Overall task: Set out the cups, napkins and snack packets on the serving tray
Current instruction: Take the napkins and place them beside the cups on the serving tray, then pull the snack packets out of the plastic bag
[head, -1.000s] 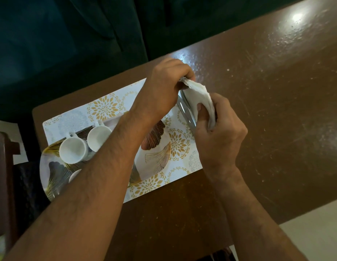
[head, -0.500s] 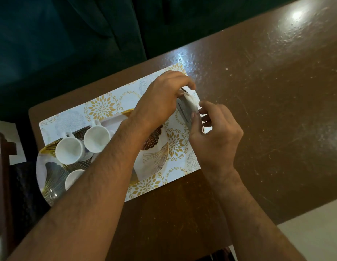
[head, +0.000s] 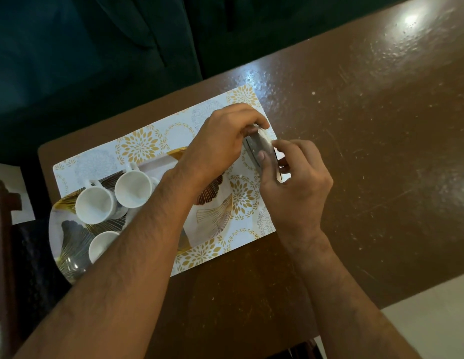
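My left hand (head: 225,141) and my right hand (head: 295,187) both grip a thin metal napkin holder (head: 259,149) standing on edge over the right end of the placemat. A bit of white napkin (head: 280,177) shows between my right fingers. My left fingers pinch the holder's top, and my right thumb presses its near face. The serving tray (head: 215,218), white with gold leaf prints, lies to the left under my left forearm. Three white cups stand on its left part: one (head: 95,206), a second (head: 133,189), and a third (head: 104,244) half hidden by my arm.
A white and gold floral placemat (head: 140,149) lies under the tray on the brown table (head: 355,177). A clear glass (head: 70,265) sits at the tray's near left corner. Dark wooden furniture (head: 3,229) stands at the left edge, and dark green upholstery (head: 96,47) lies beyond the table.
The loose white napkin that stood up in my right hand is now tucked down into the holder. Both hands have lowered slightly toward the placemat.
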A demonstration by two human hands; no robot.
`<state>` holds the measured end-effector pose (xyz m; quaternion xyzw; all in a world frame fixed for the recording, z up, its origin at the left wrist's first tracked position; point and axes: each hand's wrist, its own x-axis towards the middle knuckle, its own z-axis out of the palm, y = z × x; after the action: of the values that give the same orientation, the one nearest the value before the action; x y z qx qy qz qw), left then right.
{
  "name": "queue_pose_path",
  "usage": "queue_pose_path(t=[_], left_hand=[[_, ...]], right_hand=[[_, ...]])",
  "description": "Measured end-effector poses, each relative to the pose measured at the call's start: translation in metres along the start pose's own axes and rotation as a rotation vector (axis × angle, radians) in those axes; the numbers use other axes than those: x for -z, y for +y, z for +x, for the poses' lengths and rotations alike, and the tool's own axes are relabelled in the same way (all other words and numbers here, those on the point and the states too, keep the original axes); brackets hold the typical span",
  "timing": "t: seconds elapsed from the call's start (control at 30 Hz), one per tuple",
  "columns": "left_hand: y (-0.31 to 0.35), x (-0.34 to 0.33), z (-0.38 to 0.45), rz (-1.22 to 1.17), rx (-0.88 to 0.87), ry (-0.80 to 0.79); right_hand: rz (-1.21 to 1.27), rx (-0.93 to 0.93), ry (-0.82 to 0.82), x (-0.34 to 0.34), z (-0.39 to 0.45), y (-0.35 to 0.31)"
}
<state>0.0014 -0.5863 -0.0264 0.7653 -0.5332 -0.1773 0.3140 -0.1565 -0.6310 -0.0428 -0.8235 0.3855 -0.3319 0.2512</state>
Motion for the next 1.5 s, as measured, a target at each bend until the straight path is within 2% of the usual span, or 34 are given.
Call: queue_pose_path(t=[0.33, 0.47, 0.6, 0.73, 0.93, 1.5], left_hand=[[0.000, -0.001, -0.008, 0.048, 0.025, -0.002], [0.001, 0.005, -0.026, 0.288, 0.050, 0.116], [-0.004, 0.023, -0.062, 0.484, 0.158, 0.194], [-0.010, 0.045, -0.111, 0.526, 0.266, 0.220], [-0.025, 0.078, -0.195, 0.567, 0.412, 0.268], [-0.070, 0.150, -0.478, 0.600, 0.876, 0.443]], right_hand=[[-0.130, -0.011, -0.023, 0.001, 0.000, -0.013], [-0.161, 0.085, 0.014, 0.005, 0.002, -0.029], [-0.170, 0.197, -0.100, -0.002, -0.003, -0.051], [-0.266, 0.238, -0.273, -0.016, -0.018, -0.078], [-0.393, 0.345, -0.417, -0.039, -0.047, -0.114], [-0.260, 0.654, -0.773, -0.113, -0.230, -0.295]])
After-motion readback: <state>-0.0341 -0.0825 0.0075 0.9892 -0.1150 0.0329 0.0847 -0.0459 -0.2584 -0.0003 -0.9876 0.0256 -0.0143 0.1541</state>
